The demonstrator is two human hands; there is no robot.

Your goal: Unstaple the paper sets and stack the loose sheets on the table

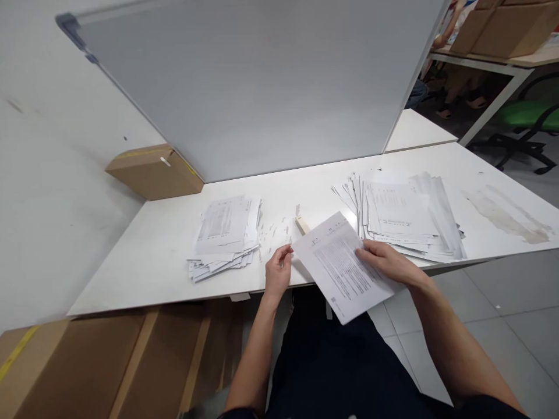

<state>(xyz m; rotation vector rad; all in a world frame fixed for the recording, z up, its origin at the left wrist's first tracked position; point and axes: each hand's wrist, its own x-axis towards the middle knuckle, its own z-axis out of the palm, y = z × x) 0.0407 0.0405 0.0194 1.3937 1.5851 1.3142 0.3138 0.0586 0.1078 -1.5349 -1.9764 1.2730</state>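
Observation:
A printed sheet of paper (338, 265) is tilted in front of me at the table's front edge, with what looks like more paper beneath it. My right hand (386, 262) grips its right side, thumb on top. At its left corner, the fingertips of my left hand (278, 270) are pinched together on the paper's edge. A small cream-coloured block (301, 225) lies on the table just behind the sheet, partly covered by it. To the left is a loose stack of printed papers (225, 227); a larger, messier paper pile (399, 212) sits to the right.
A whiteboard (279, 87) stands along the back of the white table (144, 256). A cardboard box (155, 171) rests at the back left, and larger cartons (87, 361) are below the left front edge. Behind on the right are a green chair (528, 114) and another person's arm (446, 29).

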